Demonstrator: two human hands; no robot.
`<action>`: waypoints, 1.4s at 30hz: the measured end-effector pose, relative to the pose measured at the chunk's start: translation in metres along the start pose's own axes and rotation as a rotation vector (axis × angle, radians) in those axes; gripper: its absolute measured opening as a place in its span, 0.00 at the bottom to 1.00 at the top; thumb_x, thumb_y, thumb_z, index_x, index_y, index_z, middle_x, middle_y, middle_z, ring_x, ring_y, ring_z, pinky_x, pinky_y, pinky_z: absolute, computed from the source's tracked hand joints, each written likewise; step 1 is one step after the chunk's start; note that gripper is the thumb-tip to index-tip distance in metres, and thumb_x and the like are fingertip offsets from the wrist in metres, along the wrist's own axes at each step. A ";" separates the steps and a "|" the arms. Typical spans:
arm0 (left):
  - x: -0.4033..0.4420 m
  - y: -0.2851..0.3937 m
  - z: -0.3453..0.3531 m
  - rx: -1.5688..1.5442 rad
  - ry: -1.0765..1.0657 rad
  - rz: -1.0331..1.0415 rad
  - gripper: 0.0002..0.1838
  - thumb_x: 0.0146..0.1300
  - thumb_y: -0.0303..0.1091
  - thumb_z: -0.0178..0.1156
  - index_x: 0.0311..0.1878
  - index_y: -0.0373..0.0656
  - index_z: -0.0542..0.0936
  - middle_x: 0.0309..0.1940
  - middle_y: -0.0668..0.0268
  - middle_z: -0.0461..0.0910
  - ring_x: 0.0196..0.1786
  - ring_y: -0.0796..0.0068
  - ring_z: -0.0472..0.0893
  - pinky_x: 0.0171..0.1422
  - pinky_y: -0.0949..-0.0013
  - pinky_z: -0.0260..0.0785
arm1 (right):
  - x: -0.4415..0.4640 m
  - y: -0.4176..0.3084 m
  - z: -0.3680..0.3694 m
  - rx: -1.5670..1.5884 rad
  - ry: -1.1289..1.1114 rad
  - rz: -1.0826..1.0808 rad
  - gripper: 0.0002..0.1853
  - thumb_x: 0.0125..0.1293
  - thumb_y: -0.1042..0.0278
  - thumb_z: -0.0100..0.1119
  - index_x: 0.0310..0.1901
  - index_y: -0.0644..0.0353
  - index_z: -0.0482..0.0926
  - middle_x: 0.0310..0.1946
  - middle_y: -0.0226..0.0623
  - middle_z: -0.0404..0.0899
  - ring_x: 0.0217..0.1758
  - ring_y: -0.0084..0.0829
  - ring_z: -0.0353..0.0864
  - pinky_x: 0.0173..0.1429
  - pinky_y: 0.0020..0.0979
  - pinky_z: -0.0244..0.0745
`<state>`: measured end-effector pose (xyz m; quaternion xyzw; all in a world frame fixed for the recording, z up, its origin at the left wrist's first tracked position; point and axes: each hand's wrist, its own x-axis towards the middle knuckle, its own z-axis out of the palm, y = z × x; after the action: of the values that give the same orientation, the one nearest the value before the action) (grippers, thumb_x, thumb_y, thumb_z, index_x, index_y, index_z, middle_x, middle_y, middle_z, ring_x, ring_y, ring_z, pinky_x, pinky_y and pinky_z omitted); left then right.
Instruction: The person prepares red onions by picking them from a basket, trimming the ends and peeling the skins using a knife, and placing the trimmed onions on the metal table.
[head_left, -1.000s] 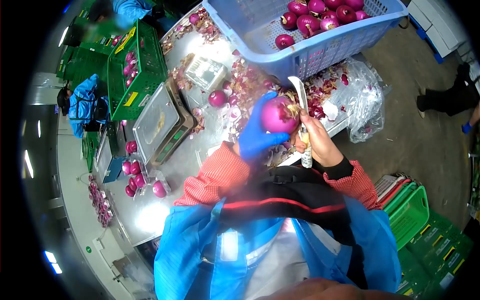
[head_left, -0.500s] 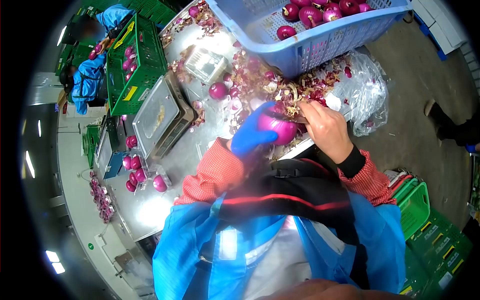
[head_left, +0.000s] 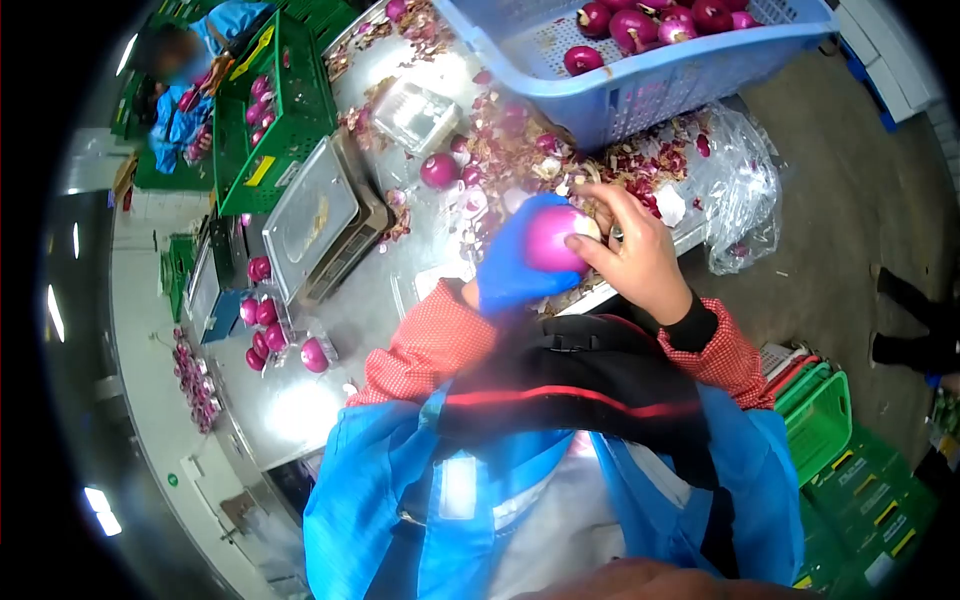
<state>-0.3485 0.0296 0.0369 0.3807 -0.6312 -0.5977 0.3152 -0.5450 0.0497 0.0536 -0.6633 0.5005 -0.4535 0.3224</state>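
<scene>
The left hand (head_left: 515,262) is cupping 1 onion (head_left: 556,240), fingers wrapping it, over the table's (head_left: 290,405) near edge; the right hand's (head_left: 640,250) thumb is touching its pale end, fingers curling, their hold unclear.

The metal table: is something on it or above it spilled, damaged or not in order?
Yes. Dry onion skins lie scattered across the table, thickly beside the blue basket, so it looks littered. A crumpled plastic bag droops over the table's edge, which seems untidy. The onion in the left hand shows no clear damage.
</scene>
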 end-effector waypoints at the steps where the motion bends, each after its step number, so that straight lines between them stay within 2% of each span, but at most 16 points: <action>1: -0.003 -0.004 0.001 0.024 0.017 -0.020 0.43 0.43 0.35 0.77 0.64 0.41 0.67 0.54 0.59 0.74 0.57 0.69 0.75 0.62 0.62 0.69 | -0.002 0.011 0.008 -0.025 0.024 -0.027 0.20 0.60 0.58 0.67 0.49 0.59 0.76 0.33 0.44 0.79 0.36 0.46 0.81 0.38 0.39 0.74; 3: -0.012 -0.009 0.000 0.036 -0.026 -0.041 0.43 0.46 0.34 0.76 0.66 0.42 0.65 0.57 0.59 0.72 0.61 0.67 0.72 0.66 0.61 0.66 | -0.003 0.024 0.022 -0.152 0.083 -0.012 0.10 0.64 0.65 0.63 0.41 0.61 0.76 0.33 0.46 0.80 0.36 0.49 0.81 0.37 0.41 0.74; 6: -0.037 -0.013 -0.002 -0.125 -0.008 -0.118 0.42 0.48 0.36 0.76 0.66 0.43 0.66 0.59 0.60 0.71 0.64 0.66 0.70 0.70 0.61 0.62 | -0.006 0.056 0.034 -0.133 0.074 -0.004 0.10 0.67 0.64 0.61 0.37 0.62 0.76 0.27 0.48 0.78 0.31 0.51 0.79 0.34 0.44 0.71; 8: -0.056 -0.014 -0.017 -0.083 0.048 -0.173 0.43 0.48 0.36 0.76 0.67 0.44 0.65 0.59 0.60 0.71 0.63 0.67 0.70 0.69 0.61 0.62 | -0.023 0.074 0.033 -0.206 -0.100 0.164 0.11 0.67 0.63 0.60 0.36 0.63 0.76 0.26 0.49 0.77 0.28 0.51 0.77 0.32 0.43 0.68; 12: -0.105 -0.034 -0.057 0.016 0.429 -0.141 0.40 0.44 0.37 0.77 0.61 0.42 0.70 0.55 0.59 0.75 0.57 0.67 0.75 0.63 0.62 0.69 | -0.043 0.082 0.044 -0.239 -0.230 0.245 0.12 0.67 0.63 0.59 0.35 0.65 0.74 0.25 0.50 0.76 0.27 0.51 0.74 0.32 0.42 0.67; 15: -0.125 -0.019 -0.086 0.529 0.436 -0.359 0.42 0.42 0.39 0.78 0.62 0.41 0.70 0.53 0.54 0.76 0.58 0.55 0.77 0.63 0.58 0.70 | -0.046 0.073 0.060 -0.161 -0.269 0.260 0.10 0.66 0.65 0.61 0.37 0.64 0.75 0.26 0.48 0.77 0.28 0.49 0.77 0.33 0.40 0.69; 17: -0.149 -0.072 -0.105 0.882 0.517 -0.276 0.40 0.42 0.41 0.77 0.60 0.41 0.71 0.52 0.50 0.76 0.54 0.46 0.77 0.59 0.55 0.71 | -0.044 0.063 0.069 -0.039 -0.257 0.261 0.09 0.65 0.67 0.62 0.38 0.63 0.75 0.27 0.47 0.78 0.29 0.47 0.78 0.34 0.39 0.70; 19: -0.152 -0.085 -0.115 0.878 0.502 -0.411 0.38 0.44 0.40 0.75 0.60 0.41 0.72 0.53 0.50 0.77 0.56 0.47 0.77 0.60 0.55 0.71 | -0.037 0.051 0.070 0.021 -0.249 0.247 0.06 0.64 0.71 0.62 0.38 0.62 0.76 0.28 0.45 0.80 0.31 0.44 0.82 0.36 0.38 0.73; 22: -0.136 -0.069 -0.118 0.794 0.474 -0.555 0.33 0.48 0.36 0.73 0.60 0.42 0.74 0.54 0.52 0.77 0.58 0.50 0.76 0.63 0.56 0.69 | -0.041 0.069 0.066 -0.105 -0.292 0.137 0.11 0.65 0.63 0.62 0.33 0.62 0.75 0.26 0.48 0.76 0.29 0.51 0.78 0.33 0.42 0.70; 24: -0.130 -0.091 -0.133 0.938 0.643 -0.191 0.29 0.51 0.31 0.71 0.59 0.43 0.76 0.55 0.53 0.77 0.59 0.51 0.76 0.65 0.58 0.67 | -0.043 0.079 0.063 -0.093 -0.278 0.127 0.14 0.66 0.59 0.62 0.31 0.62 0.74 0.25 0.49 0.75 0.29 0.53 0.76 0.32 0.44 0.68; 28: -0.026 -0.008 -0.141 0.998 0.651 0.314 0.23 0.53 0.27 0.68 0.54 0.41 0.77 0.50 0.56 0.79 0.53 0.52 0.77 0.59 0.58 0.69 | -0.033 0.065 0.046 -0.050 -0.405 0.334 0.15 0.61 0.61 0.66 0.36 0.64 0.72 0.30 0.48 0.75 0.30 0.47 0.75 0.35 0.42 0.69; 32: 0.097 0.075 -0.131 1.036 0.406 0.612 0.18 0.56 0.27 0.67 0.51 0.40 0.79 0.46 0.56 0.80 0.50 0.52 0.78 0.56 0.58 0.69 | -0.026 0.069 0.028 -0.034 -0.671 0.145 0.24 0.57 0.51 0.70 0.49 0.57 0.75 0.35 0.42 0.79 0.37 0.45 0.82 0.40 0.39 0.75; 34: 0.161 0.090 -0.124 0.959 0.262 0.592 0.18 0.57 0.26 0.66 0.52 0.41 0.79 0.44 0.56 0.81 0.52 0.55 0.79 0.57 0.61 0.70 | -0.028 0.089 0.024 0.022 -0.733 0.149 0.22 0.60 0.49 0.68 0.47 0.57 0.77 0.32 0.43 0.81 0.35 0.44 0.82 0.39 0.39 0.75; 38: 0.304 0.083 -0.100 1.154 0.024 0.482 0.22 0.58 0.39 0.66 0.55 0.43 0.79 0.48 0.52 0.81 0.54 0.52 0.79 0.60 0.58 0.71 | -0.020 0.114 0.002 0.033 -0.550 0.191 0.16 0.62 0.56 0.66 0.39 0.60 0.77 0.30 0.43 0.80 0.32 0.43 0.82 0.37 0.38 0.75; 40: 0.369 0.063 -0.088 1.240 -0.087 0.168 0.29 0.57 0.44 0.68 0.59 0.41 0.76 0.58 0.51 0.76 0.61 0.52 0.76 0.63 0.55 0.69 | -0.003 0.110 -0.012 0.025 -0.529 0.205 0.14 0.61 0.59 0.67 0.36 0.60 0.76 0.28 0.41 0.79 0.30 0.42 0.82 0.35 0.37 0.74; 42: 0.426 0.034 -0.079 1.366 -0.211 -0.027 0.31 0.53 0.47 0.72 0.58 0.41 0.77 0.55 0.53 0.79 0.59 0.55 0.79 0.59 0.57 0.73 | 0.002 0.119 -0.016 0.047 -0.500 0.152 0.13 0.61 0.60 0.67 0.36 0.59 0.76 0.25 0.39 0.78 0.28 0.41 0.80 0.34 0.38 0.74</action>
<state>-0.5027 -0.3761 0.0532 0.4415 -0.8888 -0.1039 -0.0659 -0.6033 0.0133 -0.0443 -0.7077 0.4429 -0.2614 0.4845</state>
